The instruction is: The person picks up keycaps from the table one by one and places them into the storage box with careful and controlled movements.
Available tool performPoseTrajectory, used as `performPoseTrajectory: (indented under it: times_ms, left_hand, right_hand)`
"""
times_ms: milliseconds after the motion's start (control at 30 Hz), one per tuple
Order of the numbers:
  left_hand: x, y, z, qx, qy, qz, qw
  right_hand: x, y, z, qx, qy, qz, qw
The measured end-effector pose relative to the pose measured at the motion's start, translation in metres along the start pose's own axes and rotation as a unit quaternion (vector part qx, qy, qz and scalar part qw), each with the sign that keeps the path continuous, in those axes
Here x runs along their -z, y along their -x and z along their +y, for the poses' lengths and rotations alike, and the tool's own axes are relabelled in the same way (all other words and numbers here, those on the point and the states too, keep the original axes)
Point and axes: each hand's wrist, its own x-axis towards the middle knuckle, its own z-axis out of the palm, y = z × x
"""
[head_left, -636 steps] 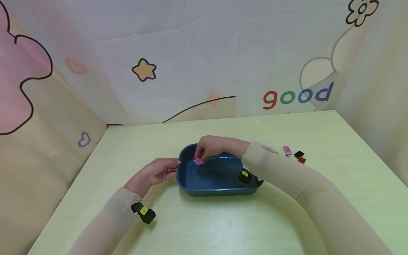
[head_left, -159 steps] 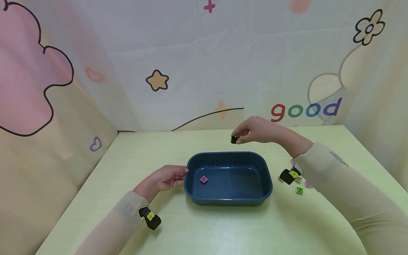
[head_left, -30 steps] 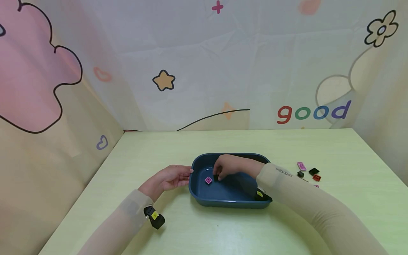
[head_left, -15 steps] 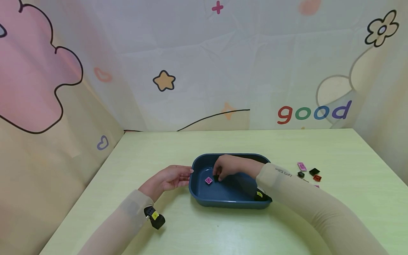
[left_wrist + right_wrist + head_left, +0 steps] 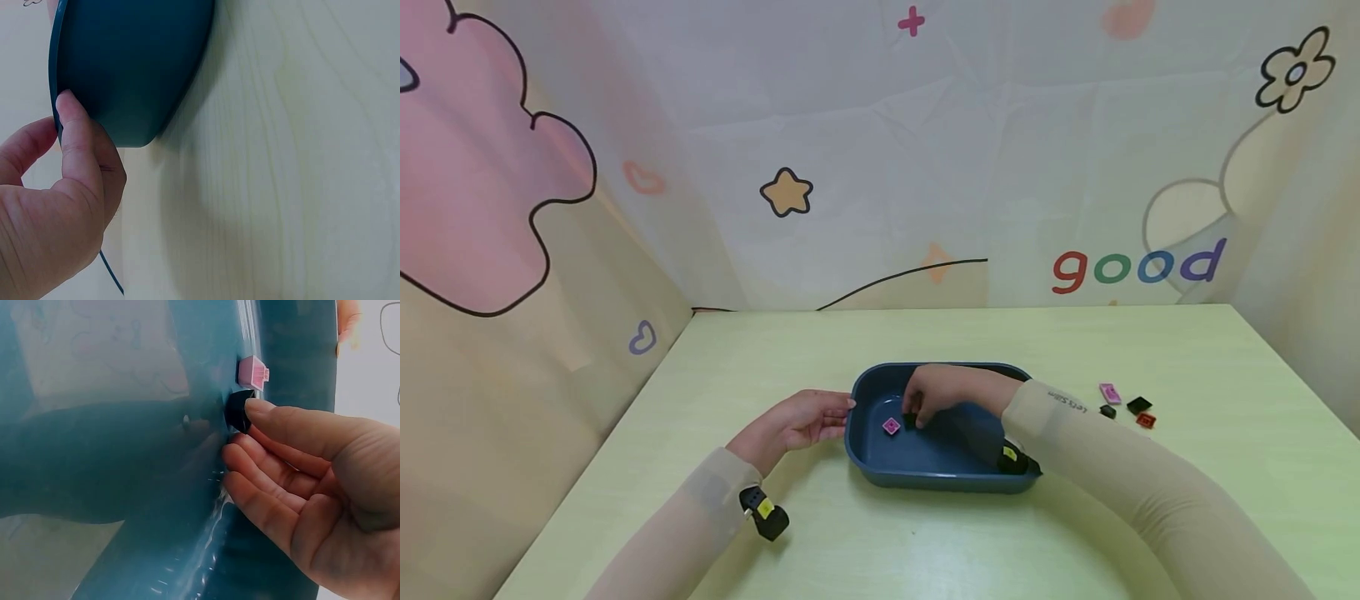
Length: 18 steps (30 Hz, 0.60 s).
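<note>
A dark blue rectangular basin (image 5: 940, 481) stands on the table. My left hand (image 5: 801, 419) holds its left rim between thumb and fingers; the left wrist view shows a fingertip against the basin wall (image 5: 131, 69). Inside the basin, my right hand (image 5: 936, 392) pinches a small black tapered piece (image 5: 238, 412) that looks like a keycap, down at the basin floor. Right beside it lies a pink keycap (image 5: 252, 372), hollow side showing with a small stem. The fingers partly hide the black keycap in the head view.
Right of the basin lie several loose keycaps: a pink one (image 5: 1110, 393), a black one (image 5: 1139, 405), a red one (image 5: 1146, 421) and a dark one (image 5: 1108, 411). My right sleeve (image 5: 1097, 450) crosses the basin's right rim and hides part of that area.
Since about five seconds ago, my right hand has brought the black keycap from behind the basin down into it, beside the pink one. Over the last second the hands hold almost still.
</note>
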Motion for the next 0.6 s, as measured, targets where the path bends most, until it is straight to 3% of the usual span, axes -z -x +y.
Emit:
performPoseTrajectory:
  times_ms: [600]
  left_hand:
    - [0.001,0.001,0.0,0.006,0.002,0.002,1.0]
  right_hand:
    - [0.02,0.02,-0.006,0.006,0.01,0.018,0.9998]
